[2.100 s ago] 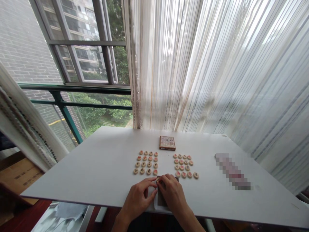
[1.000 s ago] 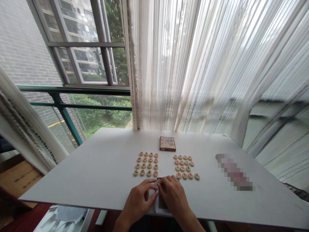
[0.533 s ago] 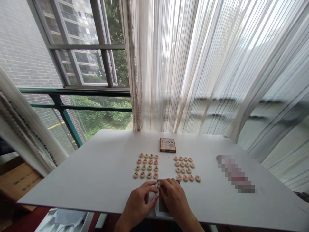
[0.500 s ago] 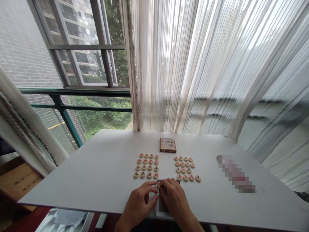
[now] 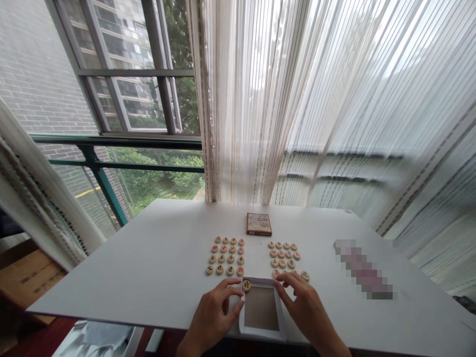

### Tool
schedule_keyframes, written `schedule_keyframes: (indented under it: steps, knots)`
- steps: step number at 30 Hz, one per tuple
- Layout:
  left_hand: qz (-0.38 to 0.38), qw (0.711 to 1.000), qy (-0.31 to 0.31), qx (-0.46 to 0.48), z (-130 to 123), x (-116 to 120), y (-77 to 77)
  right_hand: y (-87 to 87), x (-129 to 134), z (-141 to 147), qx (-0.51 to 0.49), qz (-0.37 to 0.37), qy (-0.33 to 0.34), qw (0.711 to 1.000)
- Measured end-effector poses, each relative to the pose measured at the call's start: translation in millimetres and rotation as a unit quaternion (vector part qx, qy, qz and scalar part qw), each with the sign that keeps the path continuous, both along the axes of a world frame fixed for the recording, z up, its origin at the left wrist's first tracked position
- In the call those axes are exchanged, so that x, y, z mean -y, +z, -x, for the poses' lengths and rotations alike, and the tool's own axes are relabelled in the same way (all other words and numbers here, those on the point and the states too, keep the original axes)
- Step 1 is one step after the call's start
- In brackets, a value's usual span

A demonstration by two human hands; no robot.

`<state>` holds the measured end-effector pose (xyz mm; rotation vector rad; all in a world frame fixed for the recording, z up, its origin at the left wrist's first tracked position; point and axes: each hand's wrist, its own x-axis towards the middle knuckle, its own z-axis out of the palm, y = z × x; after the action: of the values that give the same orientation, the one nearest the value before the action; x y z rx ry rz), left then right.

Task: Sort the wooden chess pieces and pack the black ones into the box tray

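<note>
A soft touch seemed best, for the round piece [image 5: 246, 285] lay in the far left corner of the white box [image 5: 261, 308], the left hand [image 5: 213, 308] had fingers apart, and whether the right hand [image 5: 304, 300] pinched, I couldn't tell.

The person's left hand [image 5: 213, 308] and right hand [image 5: 304, 300] are bare, as is what shows of each wrist [image 5: 318, 320] and forearm [image 5: 330, 337]; the fingers [image 5: 231, 282] look slender, with rounded knuckles, and the nails are too small to make out.
</note>
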<state>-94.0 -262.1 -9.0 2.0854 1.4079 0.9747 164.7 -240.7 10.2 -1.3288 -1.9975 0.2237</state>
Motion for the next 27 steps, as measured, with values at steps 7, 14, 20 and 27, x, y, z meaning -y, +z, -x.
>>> schedule_keyframes:
  steps: [7, 14, 20, 27]
  knots:
    - [0.001, 1.000, 0.004, -0.011, 0.3, -0.3, -4.0, -17.1, -2.1, -61.6, -0.029, 0.026, -0.007, 0.999]
    - [-0.025, 1.000, -0.004, -0.018, 2.0, -5.4, -11.6, -46.6, -3.8, -66.1, -0.037, 0.030, -0.001, 0.999]
    - [-0.024, 0.999, -0.008, -0.019, 2.3, -5.1, -10.9, -50.0, -3.8, -66.4, -0.046, 0.031, -0.007, 0.998]
    - [-0.017, 1.000, -0.003, -0.004, 2.8, -3.6, -12.9, -56.6, -3.0, -68.6, -0.048, 0.039, -0.014, 0.998]
